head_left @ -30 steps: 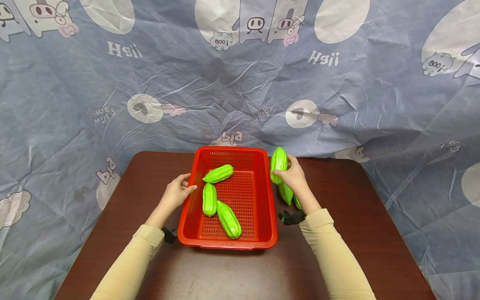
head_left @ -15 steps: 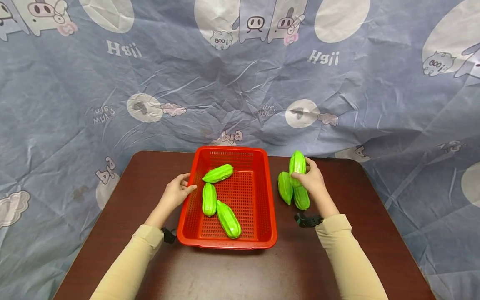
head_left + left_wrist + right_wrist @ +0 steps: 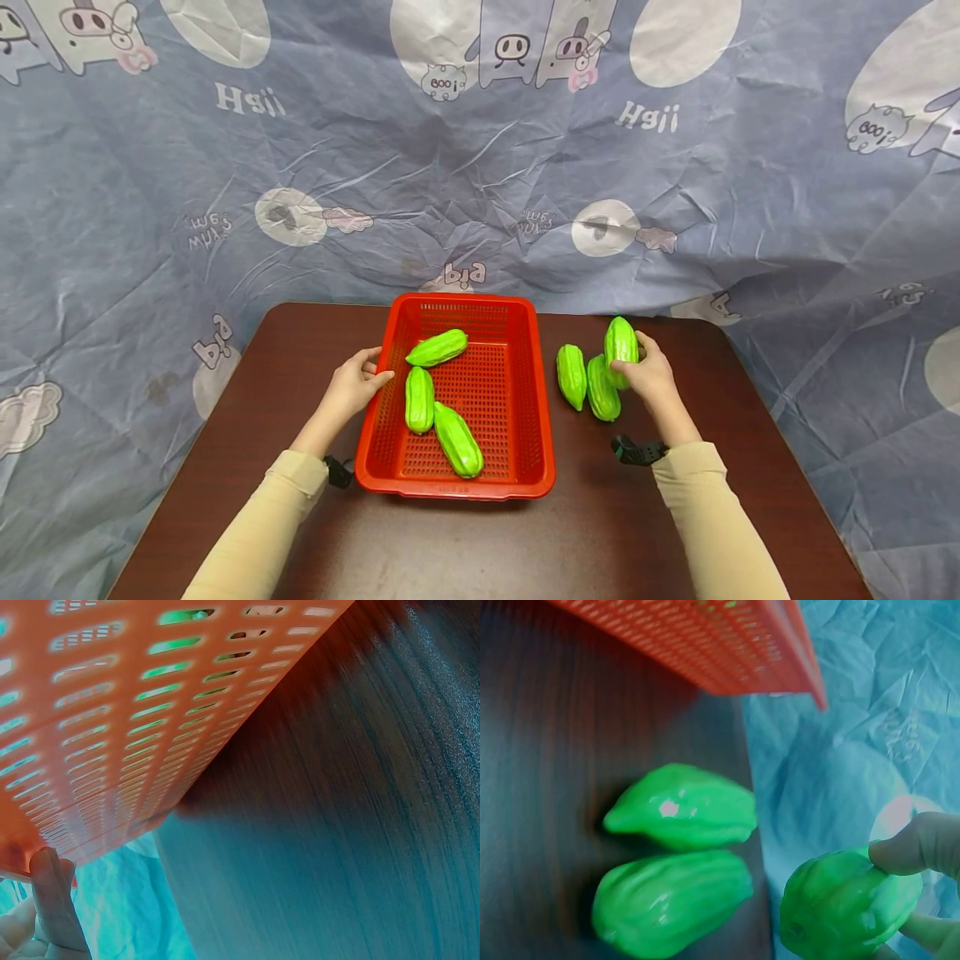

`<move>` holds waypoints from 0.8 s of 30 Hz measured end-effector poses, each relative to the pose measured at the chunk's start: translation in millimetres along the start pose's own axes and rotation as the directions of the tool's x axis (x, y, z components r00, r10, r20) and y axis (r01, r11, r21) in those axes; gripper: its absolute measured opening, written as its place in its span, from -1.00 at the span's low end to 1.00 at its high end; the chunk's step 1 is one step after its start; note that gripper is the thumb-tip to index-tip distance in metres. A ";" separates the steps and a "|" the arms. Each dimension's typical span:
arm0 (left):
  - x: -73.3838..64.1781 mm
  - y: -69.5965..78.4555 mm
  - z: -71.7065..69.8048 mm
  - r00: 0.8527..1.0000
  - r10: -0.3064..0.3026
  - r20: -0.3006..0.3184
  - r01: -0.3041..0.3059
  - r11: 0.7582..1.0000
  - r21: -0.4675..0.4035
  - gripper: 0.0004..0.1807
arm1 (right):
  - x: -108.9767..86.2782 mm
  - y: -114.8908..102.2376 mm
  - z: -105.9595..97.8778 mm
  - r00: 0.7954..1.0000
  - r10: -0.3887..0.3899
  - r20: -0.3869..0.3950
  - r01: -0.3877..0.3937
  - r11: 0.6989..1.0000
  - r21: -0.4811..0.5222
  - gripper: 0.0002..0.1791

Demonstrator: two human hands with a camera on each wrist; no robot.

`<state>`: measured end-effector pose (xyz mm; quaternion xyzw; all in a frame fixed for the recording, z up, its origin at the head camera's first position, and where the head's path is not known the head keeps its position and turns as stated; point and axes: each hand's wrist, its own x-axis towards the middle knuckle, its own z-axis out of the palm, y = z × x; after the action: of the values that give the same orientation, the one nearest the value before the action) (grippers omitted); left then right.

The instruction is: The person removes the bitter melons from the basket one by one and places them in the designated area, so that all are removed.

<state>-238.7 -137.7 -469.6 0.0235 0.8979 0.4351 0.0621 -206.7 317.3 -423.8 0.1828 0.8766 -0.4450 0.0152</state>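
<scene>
My right hand (image 3: pixel 651 377) holds a bright green, lengthwise-ridged gourd (image 3: pixel 621 343) between thumb and fingers. In the right wrist view this held gourd (image 3: pixel 847 904) appears raised, and its far side is hidden. Just left of it, two similar gourds lie side by side on the table, a left one (image 3: pixel 572 377) and a right one (image 3: pixel 602 390). My left hand (image 3: pixel 354 385) grips the left rim of a red plastic basket (image 3: pixel 544 417), thumb on the rim. Inside the basket lie three more green gourds: an upper one (image 3: pixel 437 347), a middle one (image 3: pixel 419 400) and a lower one (image 3: pixel 458 440).
The basket stands on a dark brown wooden table (image 3: pixel 480 550). Behind and beside the table hangs a wrinkled blue-grey printed cloth (image 3: pixel 450 167). A black strap (image 3: pixel 637 451) is on the right wrist.
From beside the basket's right wall, my right hand has moved right and a little nearer with the gourd. The two gourds on the table are uncovered more. My left hand has stayed on the rim.
</scene>
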 end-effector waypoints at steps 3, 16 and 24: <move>-0.2 -0.4 0.4 1.000 -0.003 0.002 0.003 1.000 0.003 -0.35 | 1.7 9.8 -0.7 1.000 0.008 -0.003 -0.008 1.000 -0.019 -0.07; 0.6 -1.7 0.3 1.000 0.007 -0.001 -0.007 1.000 0.002 -0.34 | 4.4 45.7 -2.4 0.999 0.047 -0.017 -0.048 0.996 -0.072 -0.08; -0.1 -1.3 -0.1 1.000 0.004 -0.001 -0.004 1.000 -0.011 -0.35 | 6.9 58.5 0.3 0.998 0.066 0.002 -0.065 0.992 -0.111 -0.10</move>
<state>-238.6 -138.6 -470.5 0.0249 0.8954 0.4403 0.0609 -193.7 350.6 -470.6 0.2090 0.8934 -0.3953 0.0424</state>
